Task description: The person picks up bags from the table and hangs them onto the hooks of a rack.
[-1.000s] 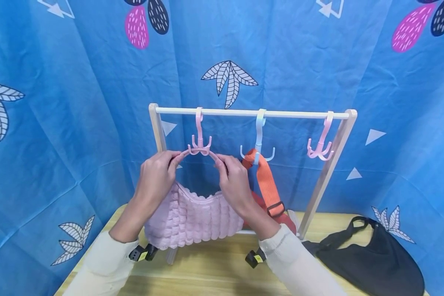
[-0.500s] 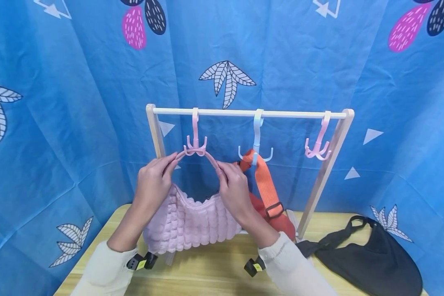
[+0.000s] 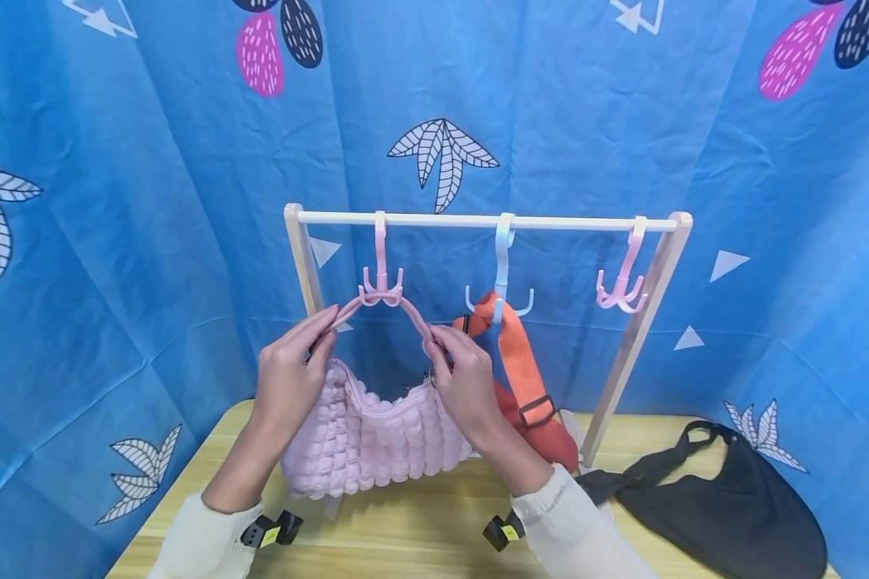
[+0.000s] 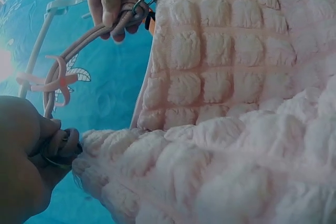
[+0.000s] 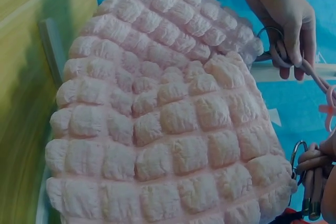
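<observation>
A pink puffy quilted handbag (image 3: 380, 442) hangs by its looped strap (image 3: 409, 312), whose top rests in the prongs of the left pink hook (image 3: 381, 277). My left hand (image 3: 290, 382) pinches the strap's left side just above the bag. On the opposite side, my right hand (image 3: 467, 386) pinches the strap between thumb and fingers. Seen from the right wrist, a metal ring (image 5: 297, 153) joins the knotted strap to the bag near the right hand. The left wrist view has the bag's puffed fabric (image 4: 210, 98) close up, with both hands at the strap ends.
A wooden rack with a white rail (image 3: 442, 219) carries the hooks. From the blue hook (image 3: 502, 261) hangs a red bag on an orange strap (image 3: 521, 362), partly behind my right hand. Another pink hook (image 3: 625, 277) is at right. A black bag (image 3: 724, 498) lies on the table.
Both hands have slid down the strap, away from the hook and farther apart. More bare strap shows beside the prongs, and its top stays at the hook.
</observation>
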Motion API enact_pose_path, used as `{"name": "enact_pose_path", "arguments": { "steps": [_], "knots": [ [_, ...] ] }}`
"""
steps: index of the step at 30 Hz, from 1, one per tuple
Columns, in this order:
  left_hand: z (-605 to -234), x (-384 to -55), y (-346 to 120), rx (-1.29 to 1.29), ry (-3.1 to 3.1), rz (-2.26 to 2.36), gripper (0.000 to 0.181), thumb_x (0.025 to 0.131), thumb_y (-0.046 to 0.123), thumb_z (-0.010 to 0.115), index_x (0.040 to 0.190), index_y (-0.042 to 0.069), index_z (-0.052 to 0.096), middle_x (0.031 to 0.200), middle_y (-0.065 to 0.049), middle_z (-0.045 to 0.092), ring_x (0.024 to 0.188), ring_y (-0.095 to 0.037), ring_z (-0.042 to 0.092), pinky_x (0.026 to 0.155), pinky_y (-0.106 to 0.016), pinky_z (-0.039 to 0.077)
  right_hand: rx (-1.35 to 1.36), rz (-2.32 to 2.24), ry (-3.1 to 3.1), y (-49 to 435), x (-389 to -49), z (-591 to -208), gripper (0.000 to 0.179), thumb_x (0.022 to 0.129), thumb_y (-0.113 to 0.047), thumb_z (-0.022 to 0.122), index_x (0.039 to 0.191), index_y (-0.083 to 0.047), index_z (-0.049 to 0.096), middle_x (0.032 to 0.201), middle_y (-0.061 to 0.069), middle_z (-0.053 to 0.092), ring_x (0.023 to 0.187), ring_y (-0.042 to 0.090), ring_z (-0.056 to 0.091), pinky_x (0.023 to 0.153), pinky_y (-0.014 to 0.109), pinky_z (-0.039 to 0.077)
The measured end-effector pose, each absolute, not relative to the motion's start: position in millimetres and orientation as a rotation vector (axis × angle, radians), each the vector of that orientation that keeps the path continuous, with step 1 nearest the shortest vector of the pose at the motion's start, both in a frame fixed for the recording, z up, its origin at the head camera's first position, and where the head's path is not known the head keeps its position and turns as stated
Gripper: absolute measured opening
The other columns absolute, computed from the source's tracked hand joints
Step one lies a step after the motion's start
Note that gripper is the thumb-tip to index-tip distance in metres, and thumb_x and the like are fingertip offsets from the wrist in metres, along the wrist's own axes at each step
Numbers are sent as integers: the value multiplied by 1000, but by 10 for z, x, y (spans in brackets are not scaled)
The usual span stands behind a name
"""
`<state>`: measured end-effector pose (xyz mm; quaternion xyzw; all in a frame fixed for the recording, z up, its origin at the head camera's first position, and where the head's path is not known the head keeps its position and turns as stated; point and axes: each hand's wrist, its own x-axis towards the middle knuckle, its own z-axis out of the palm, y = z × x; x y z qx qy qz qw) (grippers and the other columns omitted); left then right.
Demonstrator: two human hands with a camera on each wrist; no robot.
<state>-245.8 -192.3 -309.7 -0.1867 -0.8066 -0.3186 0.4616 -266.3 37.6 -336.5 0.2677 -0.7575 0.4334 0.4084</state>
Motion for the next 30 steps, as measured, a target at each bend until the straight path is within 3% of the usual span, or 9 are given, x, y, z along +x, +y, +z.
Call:
{"name": "enact_pose_path", "arguments": {
  "steps": [13,20,30],
  "knots": [
    [-3201,-2371,-1934,-460,-1935,-765,41,93,0,73,134,3,69,134,-15,71,117,-37,72,98,-27,51,709,1021,-1873,425,-2597,-3447,36,91,-4,78,126,3,70,115,18,73,102,26,73,86,37,64],
    [-3264,-2329,-1938,-455,-1925,-768,46,92,-4,72,138,1,65,141,-17,66,122,-39,69,103,-3,36,737,998,-1916,431,-2536,-3496,45,91,-5,78,133,3,65,123,21,70,107,29,71,89,39,63],
    [-3351,-2265,-1914,-424,-1907,-773,51,93,-7,70,142,1,61,147,-18,61,125,-42,66,98,0,36,772,1017,-1929,451,-2464,-3556,48,94,-2,73,140,5,59,132,22,62,114,31,68,94,41,62]
  ]
}}
